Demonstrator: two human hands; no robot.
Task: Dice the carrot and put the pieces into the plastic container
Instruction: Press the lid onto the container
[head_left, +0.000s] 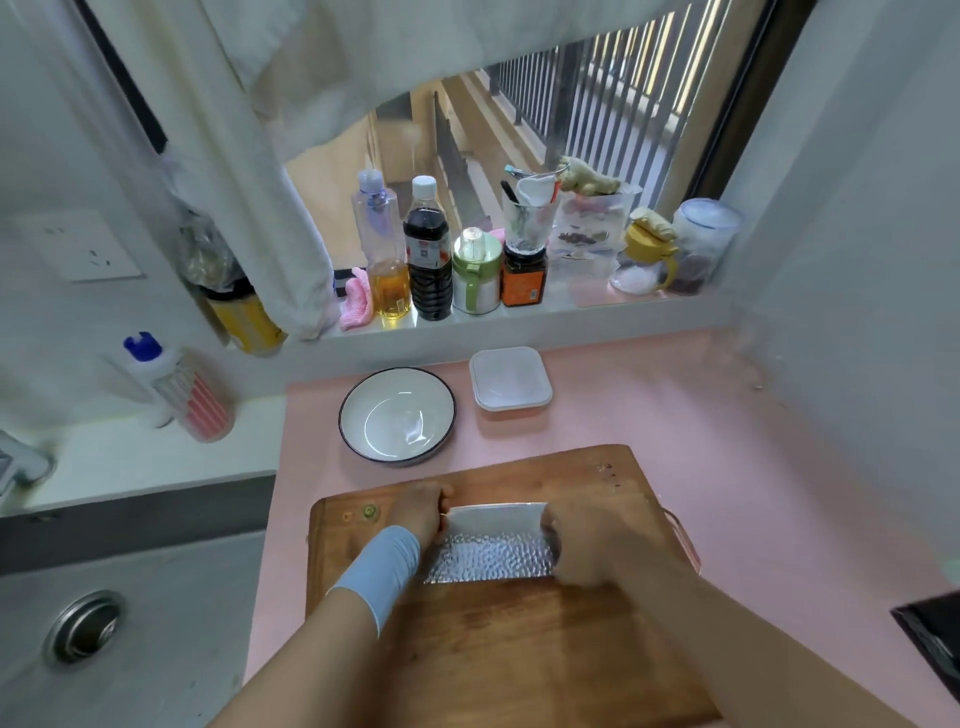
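— Daylight pours in through the window (519, 130), soft and even, pale on the walls.
— Glare flashes on the cleaver (493, 551) blade, a sheen sits in the bowl (397, 415); shadows are faint.
— Wide-angle bend at the edges; the curtain (234, 156) and the sink (156, 597) look smeared and soft.

You have one view, from the camera on your head. It faces forward and steeply down, along your forearms, onto the cutting board (519, 649), which lies close and fills the lower middle. Your left hand (421, 512), the cleaver (493, 545) and your right hand (587, 545) sit just below centre. The wide lens also takes in the sink (156, 623) at left, the pink counter (701, 441) and the windowsill (519, 325) farther ahead.
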